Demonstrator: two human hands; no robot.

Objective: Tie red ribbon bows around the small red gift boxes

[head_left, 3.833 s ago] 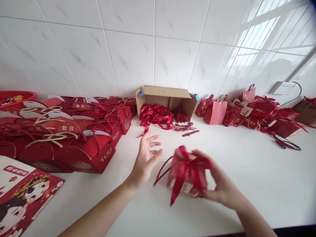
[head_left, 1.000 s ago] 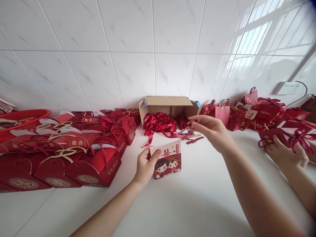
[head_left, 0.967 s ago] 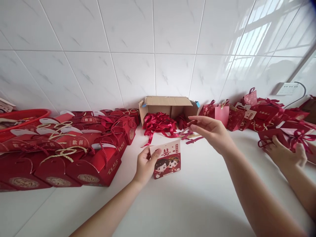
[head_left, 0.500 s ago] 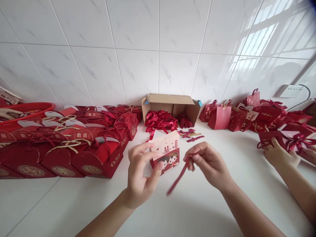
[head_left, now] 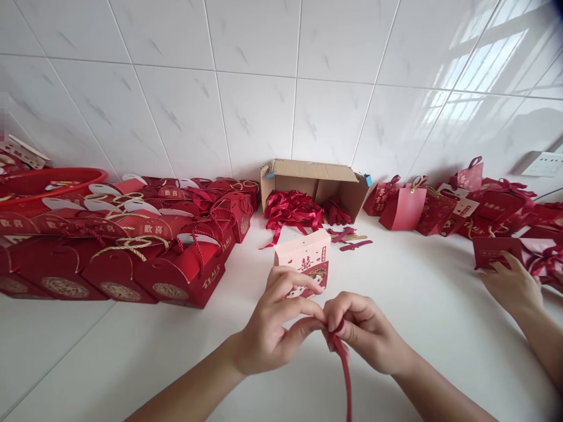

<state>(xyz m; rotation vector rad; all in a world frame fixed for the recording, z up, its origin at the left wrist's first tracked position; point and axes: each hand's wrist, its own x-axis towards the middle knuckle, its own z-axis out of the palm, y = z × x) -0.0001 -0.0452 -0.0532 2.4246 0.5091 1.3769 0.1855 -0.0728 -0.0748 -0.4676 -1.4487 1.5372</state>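
A dark red ribbon (head_left: 345,375) hangs down from the fingers of my right hand (head_left: 367,331), pinched between thumb and forefinger. My left hand (head_left: 281,325) meets it from the left, its thumb and forefinger closed on the ribbon's upper end. The exact spot where the left fingertips grip is partly hidden. Just behind my hands stands a small pink and red gift box (head_left: 303,255), printed with a red character and two cartoon figures. My left fingers cover part of its front, and it stands upright on the white table (head_left: 396,281).
Rows of red gift boxes (head_left: 176,281) fill the left side, by a red basin (head_left: 83,176). An open cardboard box (head_left: 314,170) holds red ribbons, with loose strips (head_left: 352,237) before it. Red gift bags (head_left: 402,208) line the right. Another person's hand (head_left: 512,281) touches a box there.
My left hand has left the gift box's side and moved right to the ribbon. My right hand has come lower, and the ribbon hangs straighter down. The view has shifted slightly.
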